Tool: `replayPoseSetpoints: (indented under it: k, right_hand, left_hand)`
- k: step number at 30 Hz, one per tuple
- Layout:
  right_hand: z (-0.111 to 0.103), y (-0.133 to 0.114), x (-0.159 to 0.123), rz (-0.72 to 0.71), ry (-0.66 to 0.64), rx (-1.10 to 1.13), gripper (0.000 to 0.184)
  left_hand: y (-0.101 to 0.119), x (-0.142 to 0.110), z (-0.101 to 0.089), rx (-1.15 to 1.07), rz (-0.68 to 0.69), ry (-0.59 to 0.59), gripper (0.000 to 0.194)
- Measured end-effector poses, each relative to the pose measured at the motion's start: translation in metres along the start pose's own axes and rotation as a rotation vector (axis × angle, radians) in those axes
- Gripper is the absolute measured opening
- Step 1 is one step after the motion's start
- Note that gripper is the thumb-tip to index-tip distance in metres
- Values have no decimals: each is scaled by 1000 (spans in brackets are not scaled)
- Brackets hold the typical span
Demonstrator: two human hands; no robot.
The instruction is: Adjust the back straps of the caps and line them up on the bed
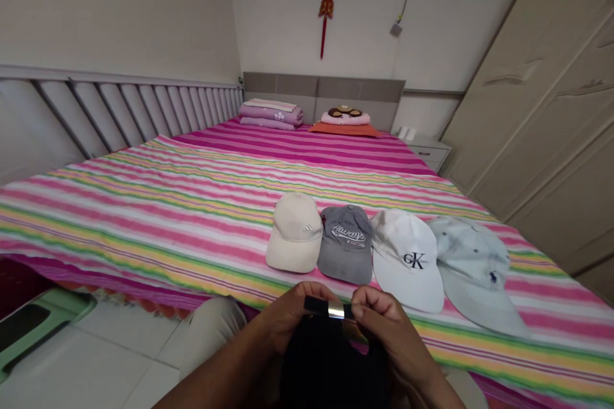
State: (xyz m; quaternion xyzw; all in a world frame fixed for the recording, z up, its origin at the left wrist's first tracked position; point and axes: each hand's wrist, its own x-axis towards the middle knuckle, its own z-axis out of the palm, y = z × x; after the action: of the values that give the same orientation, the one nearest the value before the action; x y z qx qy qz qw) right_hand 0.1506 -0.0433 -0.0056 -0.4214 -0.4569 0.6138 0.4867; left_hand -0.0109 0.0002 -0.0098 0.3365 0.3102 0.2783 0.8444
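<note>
Currently: left grip (302, 307) and right grip (381, 316), both pinched on strap (315, 305) of black cap (330, 364) | strap lying crosswise, metal buckle (336, 310) between grips, neither nearer | crown (326, 377) on near side | beyond, four caps (400, 246) rowed on striped bed (167, 185)

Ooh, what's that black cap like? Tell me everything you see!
The black cap is plain and dark, and looks like cloth. Across its back runs a black strap with a shiny silver buckle. Below the strap there's an opening. It's held up near the bed's close edge, back strap uppermost in the picture. The left hand and right hand pinch the strap on either side of the buckle. I can't see its brim.
</note>
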Motion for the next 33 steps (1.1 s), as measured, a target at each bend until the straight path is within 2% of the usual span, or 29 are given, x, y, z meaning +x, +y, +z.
replayPoseSetpoints:
  k: [4,8,13,16,19,23,25,28,30,33]
  right_hand:
    - [3,3,0,9,27,31,27]
    - [4,6,1,7,110,125,26]
    - [-11,5,10,-40,263,444,21]
    - [-17,3,15,-82,328,573,24]
    - [-15,0,17,-89,325,575,26]
    - [-11,-3,20,-106,335,455,26]
    - [-12,-2,22,-103,273,339,25]
    - [-12,7,24,38,7,213,26]
    - [-8,16,26,164,-195,188,35]
    - [6,28,27,236,-363,214,33]
  left_hand:
    - [0,0,1,85,36,60,25]
    - [-1,0,-4,57,83,23,30]
    - [2,-5,-15,-41,256,-47,30]
    - [5,-8,-22,-45,278,-38,23]
    - [9,-13,-29,-12,273,-15,22]
    - [18,-23,-40,197,218,4,24]
    - [24,-29,-44,208,218,5,20]
    - [37,-35,-47,92,280,14,18]
    - [47,-37,-48,58,316,50,16]
    - [58,-38,-53,47,334,106,14]
